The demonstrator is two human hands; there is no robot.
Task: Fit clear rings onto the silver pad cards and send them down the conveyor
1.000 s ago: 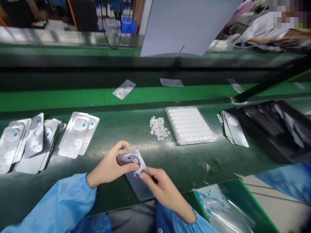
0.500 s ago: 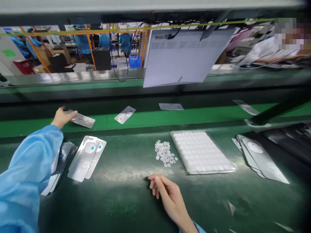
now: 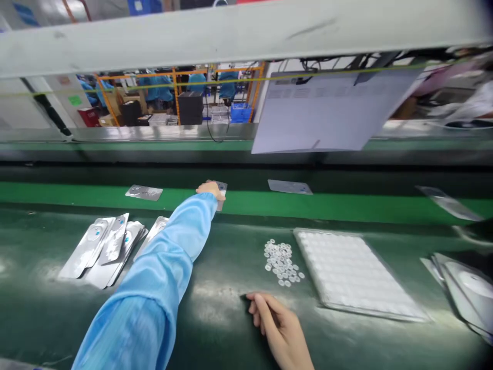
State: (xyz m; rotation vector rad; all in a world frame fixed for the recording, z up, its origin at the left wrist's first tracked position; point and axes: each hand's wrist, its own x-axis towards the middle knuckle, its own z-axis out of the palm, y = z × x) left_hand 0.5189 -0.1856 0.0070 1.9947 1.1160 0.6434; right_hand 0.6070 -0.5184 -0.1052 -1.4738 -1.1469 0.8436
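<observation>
My left hand [image 3: 211, 190] reaches across to the green strip, its fingers closed over the edge of a thin, shiny plastic piece [image 3: 220, 205]. Its fingertips are partly hidden. My right hand [image 3: 279, 326] rests low on the dark green bench, fingers curled and thumb against the index finger, with nothing visible in it. Just above it lies a loose heap of small clear round discs [image 3: 283, 262]. To their right is a flat tray of white pieces in rows [image 3: 350, 272]. A pile of silvery plastic pieces with blue dots [image 3: 92, 241] lies left of my blue sleeve.
More shiny pieces lie along the green strip: one at left [image 3: 144, 192], one at centre [image 3: 290, 186], one at right [image 3: 449, 203]. Another stack [image 3: 468, 288] sits at the right edge. A white panel [image 3: 319, 113] hangs beyond the strip, under a pale beam [image 3: 215, 38].
My left hand has moved right, from the left piece on the strip to the one beside it. The view has turned left. My right hand keeps its pose.
</observation>
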